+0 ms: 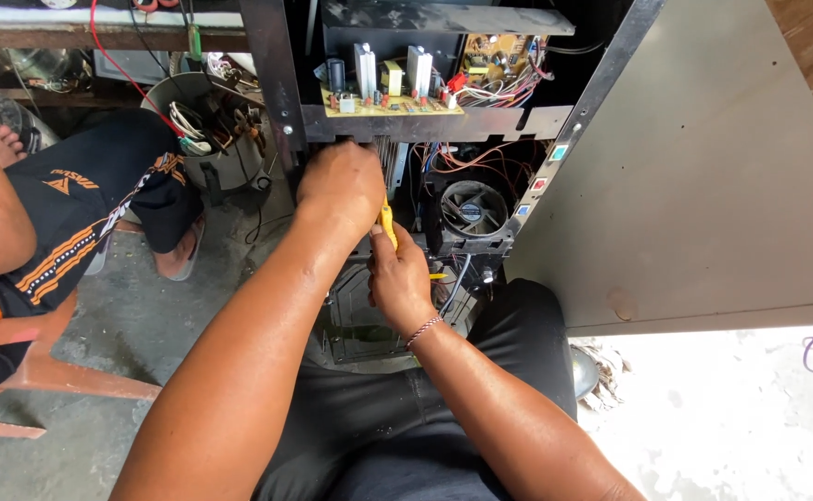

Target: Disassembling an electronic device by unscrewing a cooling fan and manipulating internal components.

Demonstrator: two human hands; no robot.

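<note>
two hands at the open back of a cabinet, a yellow tool between them

much of the work is hidden. the left hand (340,186) is seen from the back, reaching up under the metal crossbar (425,123) of the open cabinet (703,186); its fingers curl away from view, so what they grip, or whether they grip anything, cannot be told. the right hand (399,281) sits just below it, closed around the yellow-handled tool (388,223), of which only a short stretch of handle shows between the two hands; the tip is covered. a braided cord bracelet (424,329) circles the right wrist.

above the crossbar rests a circuit board (393,100) with tall silver heat sinks, and a second small board (495,56) with a tangle of red and white wires beside it. to the right of the hands a round black fan (472,209) sits inside the frame, partly screened by wires. the cabinet's grey side panel fills the right of the view and is cut off at the edge.

at the left another person sits, only a leg in black shorts with orange stripes (82,223) and a bare arm in view. a grey bucket of cables and tools (212,130) stands on the concrete floor (128,315) beside that leg.
</note>
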